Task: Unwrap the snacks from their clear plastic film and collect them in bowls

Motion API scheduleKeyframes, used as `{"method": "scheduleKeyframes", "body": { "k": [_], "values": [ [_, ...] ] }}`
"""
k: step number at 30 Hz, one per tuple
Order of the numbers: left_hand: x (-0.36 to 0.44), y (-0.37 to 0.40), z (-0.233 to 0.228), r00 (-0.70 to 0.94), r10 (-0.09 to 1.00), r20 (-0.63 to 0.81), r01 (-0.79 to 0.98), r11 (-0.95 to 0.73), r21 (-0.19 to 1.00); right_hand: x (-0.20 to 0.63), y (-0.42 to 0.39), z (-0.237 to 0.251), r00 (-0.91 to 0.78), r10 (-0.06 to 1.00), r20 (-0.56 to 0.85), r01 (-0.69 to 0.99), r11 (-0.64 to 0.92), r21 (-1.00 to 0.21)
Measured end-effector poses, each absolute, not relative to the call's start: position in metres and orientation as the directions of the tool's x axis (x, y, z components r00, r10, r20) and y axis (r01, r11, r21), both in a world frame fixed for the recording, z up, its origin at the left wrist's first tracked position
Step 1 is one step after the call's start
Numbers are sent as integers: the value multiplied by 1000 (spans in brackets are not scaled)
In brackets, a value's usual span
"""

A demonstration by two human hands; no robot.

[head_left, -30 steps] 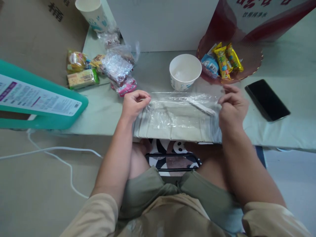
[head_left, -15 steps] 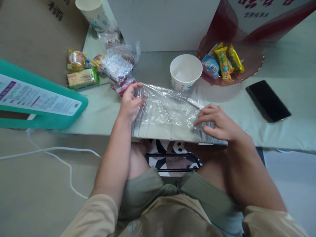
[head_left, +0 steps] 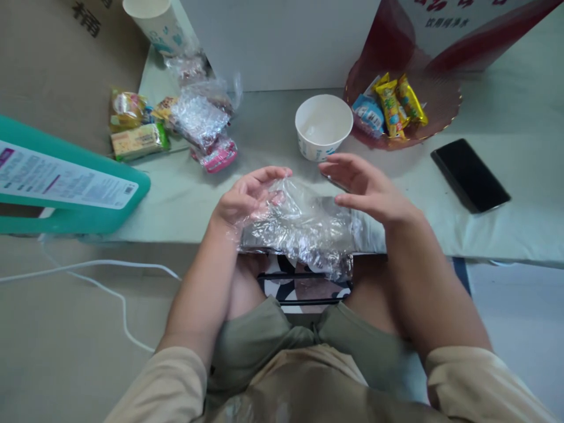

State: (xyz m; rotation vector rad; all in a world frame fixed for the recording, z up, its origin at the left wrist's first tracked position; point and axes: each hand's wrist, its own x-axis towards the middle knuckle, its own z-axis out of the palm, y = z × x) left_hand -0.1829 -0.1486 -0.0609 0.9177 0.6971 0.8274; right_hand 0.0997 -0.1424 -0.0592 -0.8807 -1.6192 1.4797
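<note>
A crumpled sheet of clear plastic film [head_left: 304, 229] lies across the table's front edge, its lower part hanging over toward my lap. My left hand [head_left: 251, 197] has its fingers closed on the film's upper left part, lifting it into a peak. To the right, my right hand [head_left: 365, 185] is open, thumb apart from the outstretched fingers, with nothing visible in it. Just beyond its fingertips stands a white paper bowl [head_left: 324, 126] with a blue print.
Wrapped snacks [head_left: 200, 120] are heaped at the left, near a paper cup [head_left: 154, 23] and a teal container [head_left: 79, 182]. A pink glass dish [head_left: 434, 117] with snack packets and a black phone [head_left: 471, 175] are on the right. Large boxes [head_left: 282, 41] stand behind.
The film, earlier spread flat, is now bunched and hangs over the edge. My left hand moved right with it; my right hand moved up and left. The white-handled tool no longer shows.
</note>
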Motion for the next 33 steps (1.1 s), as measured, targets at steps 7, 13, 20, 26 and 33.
{"method": "scheduleKeyframes", "body": {
  "k": [7, 13, 20, 26, 33],
  "values": [
    [-174, -156, -57, 552, 815, -177, -318, 402, 859, 72, -151, -54, -868, 450, -207, 139, -180, -974],
    [-161, -145, -54, 367, 910, -192, -565, 382, 732, 69, -163, -55, -626, 764, -155, -99, -275, -956],
    [-148, -144, -76, 557, 724, -408, -328, 643, 692, 63, -164, -72, -55, 985, -163, 191, -150, -970],
    [-139, -148, -83, 448, 806, -387, -125, 485, 865, 66, -168, -76, -5, 1000, 26, 468, 25, -883],
    [-150, -148, -78, 350, 869, -350, 56, 354, 934, 70, -165, -82, -13, 1000, 18, 132, 19, -991]
  ]
}}
